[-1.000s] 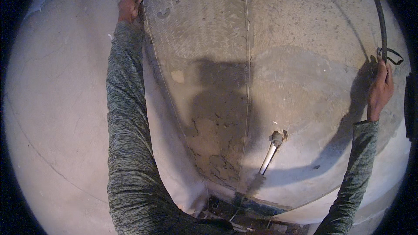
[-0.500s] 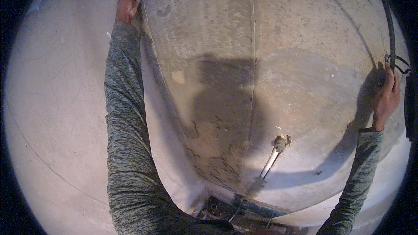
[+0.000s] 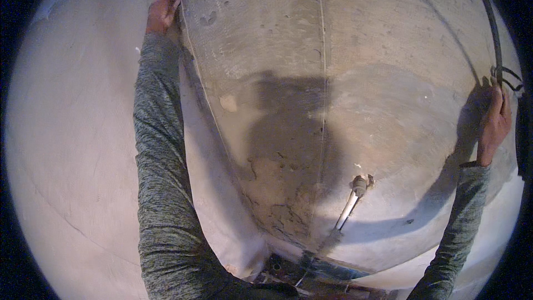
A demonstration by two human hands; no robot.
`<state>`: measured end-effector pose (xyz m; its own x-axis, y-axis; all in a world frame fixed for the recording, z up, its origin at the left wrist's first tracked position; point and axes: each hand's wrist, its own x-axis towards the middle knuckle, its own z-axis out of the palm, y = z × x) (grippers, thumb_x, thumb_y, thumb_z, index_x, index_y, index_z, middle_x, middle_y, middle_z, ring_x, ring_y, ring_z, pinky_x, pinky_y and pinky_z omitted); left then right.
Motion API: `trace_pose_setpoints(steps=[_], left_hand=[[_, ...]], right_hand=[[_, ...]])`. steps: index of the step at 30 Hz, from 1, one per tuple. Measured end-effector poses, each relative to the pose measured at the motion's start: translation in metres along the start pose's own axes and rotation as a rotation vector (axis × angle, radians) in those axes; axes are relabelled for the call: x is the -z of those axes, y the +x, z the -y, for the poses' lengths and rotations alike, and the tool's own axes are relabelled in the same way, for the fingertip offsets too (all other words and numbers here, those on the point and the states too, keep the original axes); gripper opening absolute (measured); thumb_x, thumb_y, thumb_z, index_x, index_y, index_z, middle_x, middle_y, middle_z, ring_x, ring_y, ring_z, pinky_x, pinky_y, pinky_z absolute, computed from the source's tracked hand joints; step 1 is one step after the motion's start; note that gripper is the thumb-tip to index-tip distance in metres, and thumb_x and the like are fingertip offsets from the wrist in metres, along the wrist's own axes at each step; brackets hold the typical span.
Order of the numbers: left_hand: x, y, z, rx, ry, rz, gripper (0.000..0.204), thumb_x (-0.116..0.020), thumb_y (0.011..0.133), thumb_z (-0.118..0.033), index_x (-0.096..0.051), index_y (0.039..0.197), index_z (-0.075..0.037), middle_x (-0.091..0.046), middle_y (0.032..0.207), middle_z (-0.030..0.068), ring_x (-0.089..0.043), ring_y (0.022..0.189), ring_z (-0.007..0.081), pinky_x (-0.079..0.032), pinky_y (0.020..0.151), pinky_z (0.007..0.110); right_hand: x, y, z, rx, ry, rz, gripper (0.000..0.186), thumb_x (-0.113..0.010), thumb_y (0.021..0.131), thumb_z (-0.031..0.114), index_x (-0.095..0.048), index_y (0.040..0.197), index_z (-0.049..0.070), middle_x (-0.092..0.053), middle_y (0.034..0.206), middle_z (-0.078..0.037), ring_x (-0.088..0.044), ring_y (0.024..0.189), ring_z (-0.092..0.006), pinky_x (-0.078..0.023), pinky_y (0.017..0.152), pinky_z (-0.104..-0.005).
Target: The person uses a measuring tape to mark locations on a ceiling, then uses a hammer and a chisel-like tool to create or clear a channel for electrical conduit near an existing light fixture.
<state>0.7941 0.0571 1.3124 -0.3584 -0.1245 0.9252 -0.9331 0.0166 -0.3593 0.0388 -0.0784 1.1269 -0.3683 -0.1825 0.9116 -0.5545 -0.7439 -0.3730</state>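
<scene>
High on the left, my left hand is closed in a pinch at the wall corner, on a thin pale string. The string runs up to the right from the fingertips and also down along the corner. At the far right, my right hand is raised with its fingers closed at the lower part of a black cable. A dark loop sticks out just beside those fingertips. Part of the cable is hidden behind the fingers.
A second thin line runs down the rough plaster wall. Low on the wall, a white pipe hangs from a grey fitting in a broken hole. A smooth pale wall stands at left. Dark tiled floor shows below.
The view has shifted slightly, so the wall, pipe and both hands sit a little lower. Both hands keep their grips.
</scene>
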Motion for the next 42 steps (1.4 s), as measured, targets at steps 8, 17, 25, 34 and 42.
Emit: trace_pose_setpoints(steps=[8, 17, 25, 34, 42], left_hand=[[-0.002, 0.010, 0.002, 0.416, -0.439, -0.002, 0.028, -0.051, 0.094, 0.000, -0.050, 0.120, 0.010, -0.061, 0.115, 0.0182, -0.061, 0.106, 0.0268, -0.057, 0.088, 0.032], [0.079, -0.012, -0.027, 0.708, -1.157, -0.250, 0.037, -0.057, 0.091, -0.012, -0.052, 0.124, 0.002, -0.061, 0.120, 0.0177, -0.062, 0.103, 0.0246, -0.055, 0.082, 0.036], [0.089, -0.013, -0.289, 0.776, -0.676, 0.080, 0.038, -0.055, 0.096, -0.021, -0.052, 0.129, -0.002, -0.066, 0.115, 0.0129, -0.065, 0.102, 0.0233, -0.055, 0.086, 0.036], [0.064, -0.092, -0.581, 0.900, -1.396, 0.268, 0.068, -0.055, 0.096, -0.043, -0.029, 0.142, -0.001, -0.053, 0.129, 0.0115, -0.048, 0.120, 0.0178, -0.039, 0.102, 0.035], [0.081, -0.121, -0.608, 1.355, -1.304, 0.181, 0.052, -0.055, 0.098, -0.032, -0.035, 0.139, -0.008, -0.051, 0.131, 0.0081, -0.056, 0.111, 0.0179, -0.049, 0.090, 0.032]], right_hand=[[0.002, 0.001, 0.000, 0.032, -0.037, -0.005, 0.032, -0.051, 0.100, 0.027, -0.067, 0.117, 0.003, -0.069, 0.108, -0.007, -0.061, 0.101, -0.0143, -0.043, 0.089, -0.0249], [-0.001, -0.014, 0.039, -0.023, 0.142, -0.066, 0.028, -0.055, 0.095, 0.026, -0.069, 0.105, 0.005, -0.072, 0.095, -0.011, -0.067, 0.086, -0.0217, -0.049, 0.078, -0.0309], [0.021, -0.004, 0.046, -0.057, 0.204, 0.001, 0.029, -0.055, 0.094, 0.028, -0.070, 0.102, 0.004, -0.072, 0.090, -0.011, -0.066, 0.083, -0.0197, -0.049, 0.077, -0.0300], [0.006, -0.134, 0.095, -0.089, 0.575, 0.673, 0.018, -0.052, 0.093, 0.013, -0.066, 0.099, 0.005, -0.068, 0.095, -0.014, -0.064, 0.086, -0.0304, -0.051, 0.077, -0.0400], [0.031, -0.190, 0.155, -0.529, 1.006, 0.727, 0.017, -0.062, 0.086, 0.015, -0.069, 0.082, 0.000, -0.065, 0.078, -0.015, -0.061, 0.075, -0.0264, -0.046, 0.068, -0.0356]])
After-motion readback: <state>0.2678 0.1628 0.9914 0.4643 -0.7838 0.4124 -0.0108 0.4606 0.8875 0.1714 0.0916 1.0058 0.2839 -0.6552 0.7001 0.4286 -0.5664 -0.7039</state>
